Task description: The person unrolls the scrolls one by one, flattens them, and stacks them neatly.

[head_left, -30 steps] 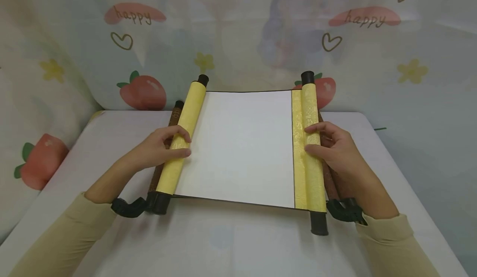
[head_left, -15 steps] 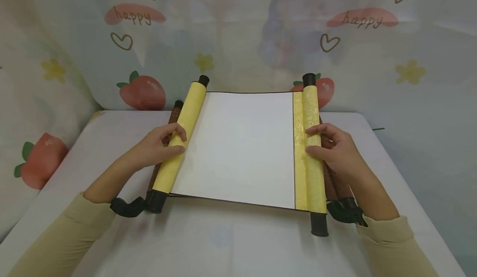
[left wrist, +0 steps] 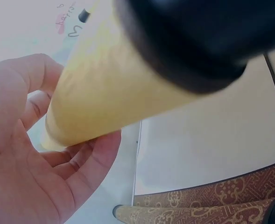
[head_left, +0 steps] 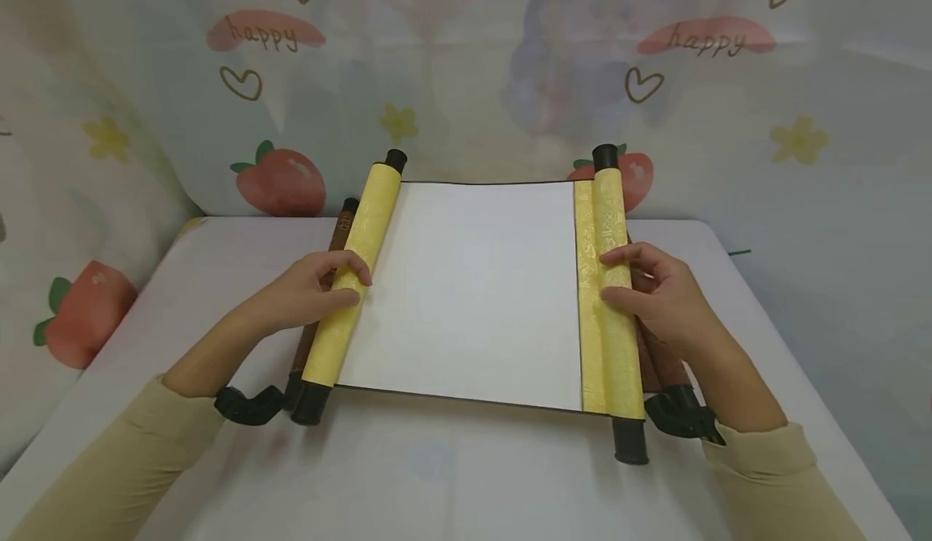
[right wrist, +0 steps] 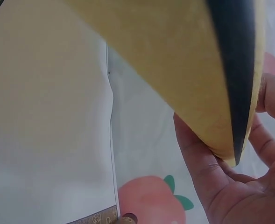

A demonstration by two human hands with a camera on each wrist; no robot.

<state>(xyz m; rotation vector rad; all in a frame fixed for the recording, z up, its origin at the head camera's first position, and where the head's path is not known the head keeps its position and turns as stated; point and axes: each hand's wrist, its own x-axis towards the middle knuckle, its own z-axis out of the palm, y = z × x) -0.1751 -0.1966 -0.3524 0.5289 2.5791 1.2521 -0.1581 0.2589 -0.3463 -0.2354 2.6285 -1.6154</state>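
1. Strawberry-print cloth backs my white worktop (head_left: 451, 476); the scroll (head_left: 473, 290) lies mid-frame, mostly unrolled.
2. My left hand (head_left: 316, 286) grips its left roller (head_left: 357, 270).
3. My right hand (head_left: 655, 294) grips the right roller (head_left: 615, 298); little remains wound.

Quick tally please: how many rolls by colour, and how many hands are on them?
Yellow rolls: 2, left and right
Brown rolls: 2, left and right
Hands: 2, left hand and right hand
Total: 6

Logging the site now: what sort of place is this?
Probably a home or makeshift craft corner: a white table, a strawberry-print "happy" cloth backdrop, and a yellow scroll held open by both hands.
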